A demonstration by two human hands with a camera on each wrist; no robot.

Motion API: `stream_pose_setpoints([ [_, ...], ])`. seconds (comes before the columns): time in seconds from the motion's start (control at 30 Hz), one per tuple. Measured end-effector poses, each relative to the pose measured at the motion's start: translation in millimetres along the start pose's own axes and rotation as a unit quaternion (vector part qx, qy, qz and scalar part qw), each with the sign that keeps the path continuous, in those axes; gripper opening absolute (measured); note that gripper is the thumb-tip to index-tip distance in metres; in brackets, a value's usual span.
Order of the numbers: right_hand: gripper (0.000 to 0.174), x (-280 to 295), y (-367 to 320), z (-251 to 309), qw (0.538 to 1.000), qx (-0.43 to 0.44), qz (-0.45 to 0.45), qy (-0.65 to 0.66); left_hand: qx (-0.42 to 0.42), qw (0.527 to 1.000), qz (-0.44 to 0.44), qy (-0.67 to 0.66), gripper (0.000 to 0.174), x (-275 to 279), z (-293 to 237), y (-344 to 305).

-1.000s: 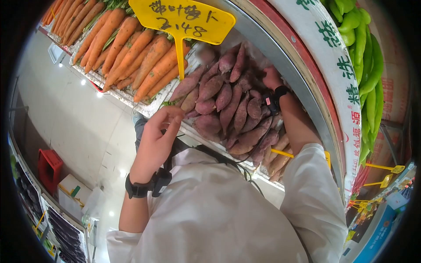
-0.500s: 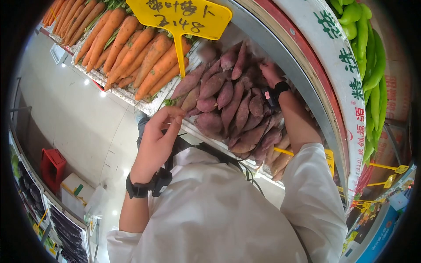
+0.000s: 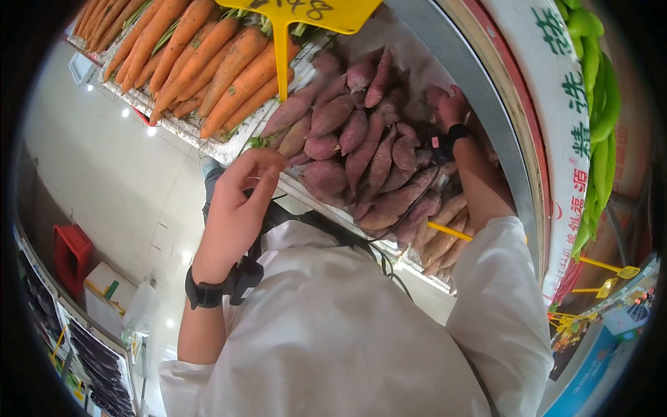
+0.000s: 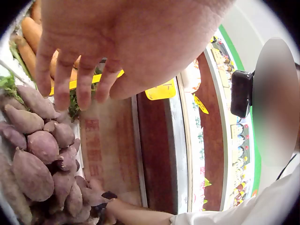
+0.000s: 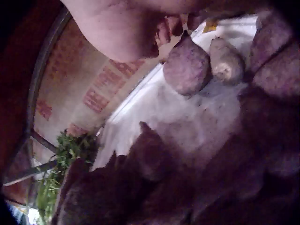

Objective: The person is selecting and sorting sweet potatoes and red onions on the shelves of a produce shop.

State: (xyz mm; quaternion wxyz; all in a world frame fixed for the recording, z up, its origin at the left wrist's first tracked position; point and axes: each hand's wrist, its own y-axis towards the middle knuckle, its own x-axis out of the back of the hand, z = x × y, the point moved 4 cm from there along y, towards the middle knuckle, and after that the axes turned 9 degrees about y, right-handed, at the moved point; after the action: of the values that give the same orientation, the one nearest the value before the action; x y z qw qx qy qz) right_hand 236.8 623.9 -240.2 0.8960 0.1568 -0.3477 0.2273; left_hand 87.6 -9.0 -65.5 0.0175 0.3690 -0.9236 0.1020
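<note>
A heap of purple sweet potatoes (image 3: 368,142) fills the middle of the head view. My right hand (image 3: 454,109) reaches over its far right side, beside one round sweet potato (image 3: 435,96). In the right wrist view the curled fingers (image 5: 164,32) show past the thumb, close to a sweet potato (image 5: 186,66) that overlaps them; I cannot tell if they grip it. My left hand (image 3: 240,194) hovers at the heap's near left edge, holding nothing. Its fingers hang down loosely in the left wrist view.
Carrots (image 3: 208,69) lie on a white foam tray at the upper left, under a yellow price sign (image 3: 306,14). A curved metal rim (image 3: 486,97) bounds the heap on the right. Green peppers (image 3: 601,118) hang beyond it. A red crate (image 3: 71,257) stands on the floor.
The head view has shifted, so the price sign sits higher. My right hand has moved right across the heap, uncovering the round sweet potato beside it. The left hand keeps its pose.
</note>
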Motion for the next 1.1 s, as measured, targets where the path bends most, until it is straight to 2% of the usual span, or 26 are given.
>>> stream_pose_setpoints([
  [0.07, 0.061, -0.9, 4.9, -1.3, 0.986, 0.128, 0.045, -0.099, 0.018, 1.000, -0.020, -0.007, 0.016, 4.7, 5.2, -3.7],
  [0.1, 0.061, 12.8, -26.9, 31.3, 0.985, 0.132, 0.051, -0.099, 0.021, 0.999, -0.026, -0.008, 0.016, 7.4, 6.4, -5.8],
  [0.17, 0.069, -9.2, -63.5, 110.8, 0.948, 0.120, 0.156, -0.249, 0.073, 0.997, -0.024, -0.029, 0.016, 11.6, 11.9, -11.5],
  [0.2, 0.072, -7.6, -78.3, 142.0, 0.962, -0.021, 0.204, -0.178, 0.075, 0.996, -0.025, -0.029, 0.016, 12.8, 14.7, -13.0],
  [0.23, 0.072, -9.8, -76.6, 136.5, 0.962, -0.021, 0.204, -0.177, 0.064, 0.997, -0.031, -0.031, 0.016, 14.1, 16.8, -13.3],
  [0.3, 0.070, -11.3, -72.2, 135.0, 0.932, 0.107, 0.151, -0.312, 0.049, 0.998, -0.036, -0.033, 0.016, 13.3, 18.2, -12.8],
  [0.43, 0.067, -9.6, -63.0, 122.1, 0.928, 0.151, 0.103, -0.325, 0.044, 0.998, -0.021, -0.030, 0.015, 13.3, 11.4, -11.5],
  [0.5, 0.065, -7.0, -61.3, 108.6, 0.929, 0.215, 0.082, -0.291, 0.048, 0.999, -0.003, -0.010, 0.014, 13.1, 9.4, -9.3],
  [0.63, 0.058, -7.3, -54.1, 107.2, 0.929, 0.235, 0.030, -0.285, 0.025, 1.000, 0.004, 0.004, 0.013, 13.1, 6.5, -8.0],
  [0.7, 0.046, -6.1, -45.9, 114.3, 0.985, 0.099, 0.110, -0.090, 0.012, 1.000, 0.007, 0.010, 0.013, 14.1, 2.4, -6.2],
  [0.73, 0.046, -5.5, -47.3, 123.8, 0.986, 0.096, 0.105, -0.090, 0.010, 1.000, 0.012, 0.006, 0.013, 13.7, 0.9, -5.4],
  [0.8, 0.033, -14.2, -50.4, 125.6, 0.957, -0.066, 0.251, -0.132, 0.002, 1.000, 0.020, 0.002, 0.013, 11.5, -3.4, -3.8],
  [0.83, 0.033, -15.1, -46.3, 111.1, 0.958, -0.067, 0.247, -0.132, 0.014, 1.000, 0.024, -0.001, 0.014, 10.3, -4.2, -4.8],
  [0.9, 0.026, -30.0, -50.1, 92.3, 0.954, -0.145, 0.260, 0.026, 0.023, 0.999, 0.025, -0.003, 0.014, 10.1, -4.7, -4.4],
  [0.93, 0.026, -31.8, -50.6, 91.9, 0.954, -0.144, 0.260, 0.026, 0.019, 0.999, 0.026, -0.010, 0.014, 9.5, -3.8, -4.5],
  [1.03, 0.025, -36.1, -67.9, 100.2, 0.954, -0.182, 0.163, 0.176, 0.013, 0.999, 0.030, -0.006, 0.014, 12.6, -4.9, -3.4],
  [1.1, 0.024, -31.6, -81.4, 109.5, 0.936, -0.202, 0.094, 0.272, 0.010, 0.999, 0.031, 0.004, 0.014, 14.4, -6.4, -2.1],
])
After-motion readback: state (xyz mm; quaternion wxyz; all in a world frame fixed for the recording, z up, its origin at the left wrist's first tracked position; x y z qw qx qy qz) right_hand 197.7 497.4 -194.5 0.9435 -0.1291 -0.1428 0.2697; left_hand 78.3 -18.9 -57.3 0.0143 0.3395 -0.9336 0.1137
